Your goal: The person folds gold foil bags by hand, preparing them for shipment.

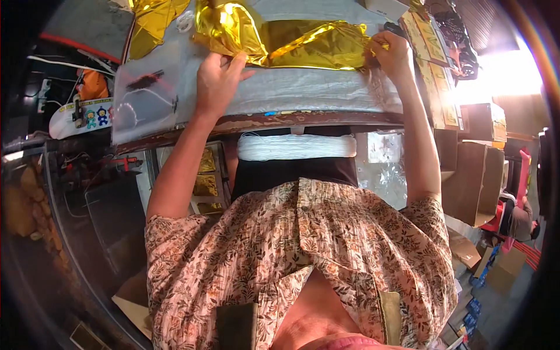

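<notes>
A strip of shiny gold foil (318,49) stretches across the cloth-covered tabletop (291,93), crumpled at its left part and flatter toward the right. My left hand (220,79) pinches the near edge of the crumpled part between thumb and fingers, with some fingers stretched out. At the right end, my right hand (394,55) is closed with the foil's end at its fingertips. Another gold foil piece (153,29) lies at the table's far left, near a clear plastic sheet (143,96).
A bundle of white string (296,147) lies across my lap by the table edge. Patterned boxes (434,70) line the table's right side. Cardboard boxes (475,181) stand beyond, with another person (519,219) farther right. Gold pieces (205,181) sit below the table.
</notes>
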### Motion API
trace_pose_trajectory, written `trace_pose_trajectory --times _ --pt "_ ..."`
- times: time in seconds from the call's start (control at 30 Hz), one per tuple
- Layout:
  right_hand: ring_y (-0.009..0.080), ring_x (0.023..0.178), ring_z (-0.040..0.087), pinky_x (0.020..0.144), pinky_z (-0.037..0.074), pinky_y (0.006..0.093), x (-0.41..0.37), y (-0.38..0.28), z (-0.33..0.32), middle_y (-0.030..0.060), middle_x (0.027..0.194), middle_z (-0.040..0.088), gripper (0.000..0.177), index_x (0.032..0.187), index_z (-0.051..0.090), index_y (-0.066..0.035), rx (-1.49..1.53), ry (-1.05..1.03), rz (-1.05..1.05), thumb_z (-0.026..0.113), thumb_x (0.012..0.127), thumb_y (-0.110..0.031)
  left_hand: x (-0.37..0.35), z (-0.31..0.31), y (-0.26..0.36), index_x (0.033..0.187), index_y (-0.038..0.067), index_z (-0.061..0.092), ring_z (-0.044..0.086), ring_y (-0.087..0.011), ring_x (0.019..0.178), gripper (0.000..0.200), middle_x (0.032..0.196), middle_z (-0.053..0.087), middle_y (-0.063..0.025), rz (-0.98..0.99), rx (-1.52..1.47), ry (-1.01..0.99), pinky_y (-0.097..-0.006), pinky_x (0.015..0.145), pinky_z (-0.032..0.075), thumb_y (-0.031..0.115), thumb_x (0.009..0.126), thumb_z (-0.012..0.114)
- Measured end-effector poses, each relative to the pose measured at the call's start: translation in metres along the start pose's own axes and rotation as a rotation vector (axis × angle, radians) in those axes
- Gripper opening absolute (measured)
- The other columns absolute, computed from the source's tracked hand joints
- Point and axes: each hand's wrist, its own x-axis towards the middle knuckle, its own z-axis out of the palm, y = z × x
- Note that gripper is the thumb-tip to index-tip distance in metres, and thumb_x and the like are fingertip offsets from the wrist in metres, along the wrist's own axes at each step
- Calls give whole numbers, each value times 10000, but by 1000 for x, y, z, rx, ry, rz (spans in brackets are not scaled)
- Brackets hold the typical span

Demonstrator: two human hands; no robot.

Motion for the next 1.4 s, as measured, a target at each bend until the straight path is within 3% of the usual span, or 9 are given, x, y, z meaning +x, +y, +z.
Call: trace_pose_trajectory --times 0.27,0.47,0.53,0.57,0.63,0.67,0.73,0.77,1.4 --pt "381 936 719 807 553 432 -8 -25 -16 171 996 756 271 1146 724 -69 -336 -76 129 669 938 -234 -23 -39 21 1360 -159 457 732 -272 1057 522 1177 715 -228 -254 -56 -96 -336 881 633 158 1014 683" --pt "339 1307 563 1084 456 448 -12 -89 12 101 1434 599 539 1444 571 -147 -448 94 -460 726 931 -202 -14 -64 19 1299 -107 561 749 -205 981 475 1123 747 -186 -240 185 -218 -280 805 611 205 985 733" --pt "354 1306 567 1118 445 465 0 -113 34 95 1451 593 508 1428 596 -146 -339 40 -602 707 933 -171 -8 -63 23 1233 -38 632 741 -180 907 451 1084 751 -137 -148 528 -184 -282 732 589 231 916 806" --pt "410 1085 660 919 539 399 -1 -132 34 238 1328 637 436 1341 617 -23 -352 9 -656 645 921 -133 -5 -62 22 1233 -38 632 741 -180 907 451 1084 751 -137 -146 526 -185 -282 732 589 231 916 806" --pt "398 1022 678 859 540 406 10 -141 51 254 1233 666 393 1261 651 -7 -204 42 -743 666 899 -159 3 -58 18 1201 18 659 709 -224 960 463 1119 717 -119 341 874 -76 -356 809 573 250 848 849" --pt "386 960 696 799 542 412 17 -141 60 269 1139 695 359 1180 684 9 -52 69 -825 687 877 -185 9 -55 15 1201 18 659 709 -224 960 463 1119 717 -119 340 872 -72 -356 809 573 250 848 849" --pt "372 1128 641 963 500 438 23 -111 82 186 1299 645 388 1286 659 -67 -82 -87 -740 676 910 -160 23 -49 10 1210 43 666 655 -286 1091 471 1201 674 -107 762 1039 -43 -424 946 524 288 844 832" --pt "358 1297 586 1128 457 464 23 -101 89 102 1459 594 450 1392 635 -142 -110 -241 -645 665 943 -135 27 -45 8 1210 43 666 655 -286 1091 471 1201 674 -107 757 1037 -38 -424 946 524 288 844 832" --pt "355 1244 631 1092 486 455 11 -99 95 148 1359 669 315 1259 719 -85 1 -166 -634 641 963 -160 70 -65 16 1254 24 631 650 -301 1237 438 1347 672 -136 589 972 -600 -400 1084 515 92 824 685"
